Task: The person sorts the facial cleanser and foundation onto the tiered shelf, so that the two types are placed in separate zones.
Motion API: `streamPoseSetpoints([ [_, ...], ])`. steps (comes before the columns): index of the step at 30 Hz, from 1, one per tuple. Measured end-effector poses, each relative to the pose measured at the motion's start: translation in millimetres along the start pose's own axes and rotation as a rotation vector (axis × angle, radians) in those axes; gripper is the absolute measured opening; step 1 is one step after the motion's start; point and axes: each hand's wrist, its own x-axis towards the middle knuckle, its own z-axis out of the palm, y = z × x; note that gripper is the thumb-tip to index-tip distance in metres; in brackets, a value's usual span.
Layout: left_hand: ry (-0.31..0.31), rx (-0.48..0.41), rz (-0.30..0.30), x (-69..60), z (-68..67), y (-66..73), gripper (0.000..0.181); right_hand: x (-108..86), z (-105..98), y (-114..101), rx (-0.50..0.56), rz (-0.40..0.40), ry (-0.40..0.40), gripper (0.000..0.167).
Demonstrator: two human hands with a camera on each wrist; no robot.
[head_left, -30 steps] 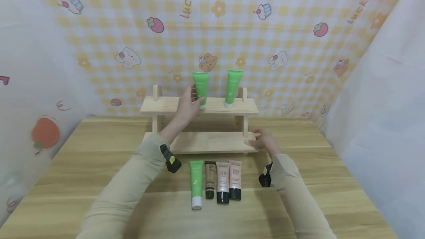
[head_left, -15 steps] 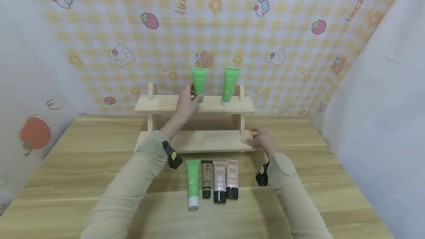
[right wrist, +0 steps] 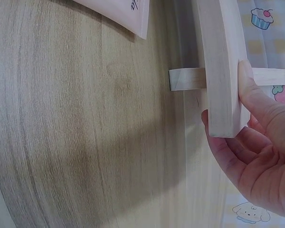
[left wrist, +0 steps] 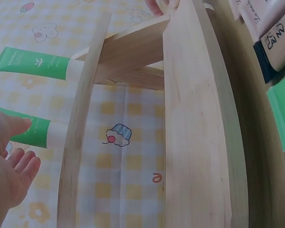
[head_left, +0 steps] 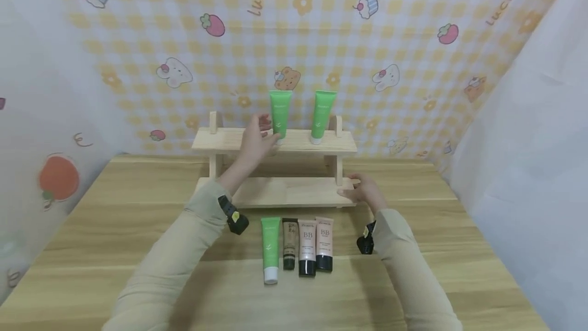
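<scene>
Green plastic, by the look of it: the left tube (head_left: 280,108) stands upright on its white cap (left wrist: 57,135), up on the top shelf (head_left: 227,138) of the wooden rack (head_left: 339,170), a little apart from its green twin (head_left: 323,112). And look at the left grip (head_left: 255,140): fingers spread, thumb by the tube, nothing pinched; whether the thumb actually brushes it, I honestly can't tell. Over on the other side, the right grip (head_left: 365,191) pinches the end of the lower shelf (head_left: 285,190), thumb on top, which ought to steady things. I'd call that tube light, soft-walled, perhaps slippery, hardly fragile, but tippy on so narrow a base. Best hold? Low on the body, just above the stiffer cap, gently; squeeze the middle and it probably dents.
</scene>
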Motion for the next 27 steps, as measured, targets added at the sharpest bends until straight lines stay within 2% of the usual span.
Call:
streamPoseSetpoints([
  [8,-0.048,0.021,0.009,-18.4,-12.0,-1.7,0.049,-5.0,-2.7,-2.9,-0.039,-0.023,-0.010,0.067],
  [14,-0.125,0.079,-0.047,-34.6,-18.3,-8.9,0.049,-7.7,-3.2,-4.2,-0.064,-0.036,-0.007,0.067],
  [18,-0.159,0.131,-0.047,-44.5,-21.7,-12.1,0.049,-4.0,-4.2,-1.3,-0.068,-0.038,-0.016,0.074],
  [21,-0.165,0.170,-0.033,-50.9,-23.6,-13.7,0.049,-4.3,-4.7,-2.0,-0.057,-0.038,-0.021,0.074],
  [27,-0.179,0.181,-0.046,-64.1,-27.0,-19.4,0.049,-7.3,-2.3,-5.1,-0.084,-0.055,-0.013,0.067],
])
